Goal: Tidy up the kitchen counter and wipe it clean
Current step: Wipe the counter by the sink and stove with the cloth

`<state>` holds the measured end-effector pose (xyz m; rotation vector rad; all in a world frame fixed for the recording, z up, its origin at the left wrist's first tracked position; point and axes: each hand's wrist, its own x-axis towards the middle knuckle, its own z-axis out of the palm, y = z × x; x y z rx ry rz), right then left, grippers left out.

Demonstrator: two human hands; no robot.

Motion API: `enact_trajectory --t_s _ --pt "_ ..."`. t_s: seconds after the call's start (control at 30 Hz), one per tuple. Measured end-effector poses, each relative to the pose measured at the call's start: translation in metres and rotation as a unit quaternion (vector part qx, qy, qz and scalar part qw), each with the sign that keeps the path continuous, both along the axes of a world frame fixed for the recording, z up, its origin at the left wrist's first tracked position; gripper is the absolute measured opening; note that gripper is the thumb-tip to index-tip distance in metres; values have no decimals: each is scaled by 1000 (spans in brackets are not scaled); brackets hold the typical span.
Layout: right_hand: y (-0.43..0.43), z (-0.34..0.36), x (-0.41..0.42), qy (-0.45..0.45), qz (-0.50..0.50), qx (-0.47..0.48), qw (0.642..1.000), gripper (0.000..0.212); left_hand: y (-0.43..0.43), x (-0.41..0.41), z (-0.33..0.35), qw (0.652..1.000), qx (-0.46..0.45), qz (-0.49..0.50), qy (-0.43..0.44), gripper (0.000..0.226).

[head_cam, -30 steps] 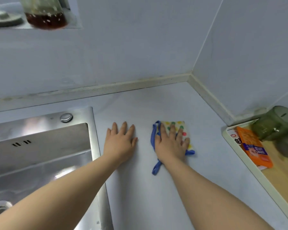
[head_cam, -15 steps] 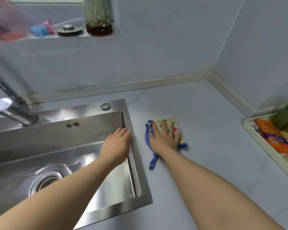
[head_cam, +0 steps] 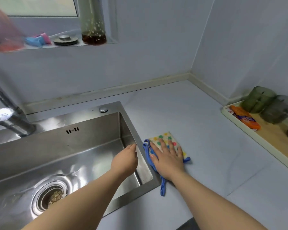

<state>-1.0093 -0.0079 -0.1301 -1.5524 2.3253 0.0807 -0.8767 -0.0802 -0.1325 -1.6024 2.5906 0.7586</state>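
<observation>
The cloth (head_cam: 165, 138) lies flat on the desk (head_cam: 214, 155), just beside the right rim of the sink (head_cam: 146, 165). The right hand (head_cam: 169, 161) presses down on it, grip apart, fingers spread and straight over the dotted side. The left hand (head_cam: 125, 161) hangs over the sink's right wall with its grip also apart and holding nothing. Its fingertips are at the rim's inner edge, and I cannot tell whether they touch it.

The step in hand looks like wiping the strip of desk along the sink. To do it well, press through the whole palm so the cloth slides as one piece and does not bunch under the fingers. Work in long overlapping strokes, and push any crumbs or water over the rim into the basin rather than out across the desk. The blue loop (head_cam: 162, 188) trails toward the rim's near corner and may catch there or drag dirt back, so tuck it under the palm. The left hand could brace on the rim. The tray (head_cam: 239, 128) with its packet (head_cam: 244, 117) and cups (head_cam: 259, 102) stands well apart at the right, so strokes that way need to stop short of it.
</observation>
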Motion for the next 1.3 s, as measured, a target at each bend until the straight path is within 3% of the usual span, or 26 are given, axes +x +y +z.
enact_trajectory --t_s 0.1,0.2,0.37,0.47,0.5,0.53,0.6,0.67,0.8,0.9,1.0,1.13,1.2,1.3 --pt "33 -2 -5 20 -34 0 999 51 11 9 -8 996 78 -20 -43 40" --pt "48 3 -6 8 -117 13 993 51 27 20 -14 989 141 -32 -33 44" --pt "56 1 39 7 -117 -6 993 54 45 26 -25 994 104 -10 -2 38" --pt "76 -3 51 22 -51 -5 998 103 52 27 -21 1000 31 -3 -5 35" --pt "82 -3 51 26 -40 -1 999 108 53 27 -18 1000 12 -3 1 35" --pt "89 -4 48 31 -35 0 999 103 56 26 -18 1000 -6 -4 5 35" --pt "102 -2 40 33 -40 -4 999 71 62 27 -15 999 -34 -13 -1 37" --pt "120 0 27 36 -91 -1 995 52 75 28 -14 998 -54 -41 -5 40" --pt "144 2 31 22 -171 -1 985 52 97 32 -12 991 -84 -99 -35 52" --pt "144 -3 48 11 -134 -16 991 52 107 25 -15 986 -87 -120 -71 76" --pt "150 -2 35 11 -109 -21 994 52 130 14 -17 981 -108 -144 -74 76" --pt "161 -3 10 17 -191 -26 981 53 142 13 -22 969 -123 -198 -77 120" --pt "161 -3 4 23 -216 -29 976 54 140 10 -18 968 -120 -206 -73 105" --pt "158 -2 3 32 -242 -27 969 55 139 -11 3 975 -87 -197 -48 52"
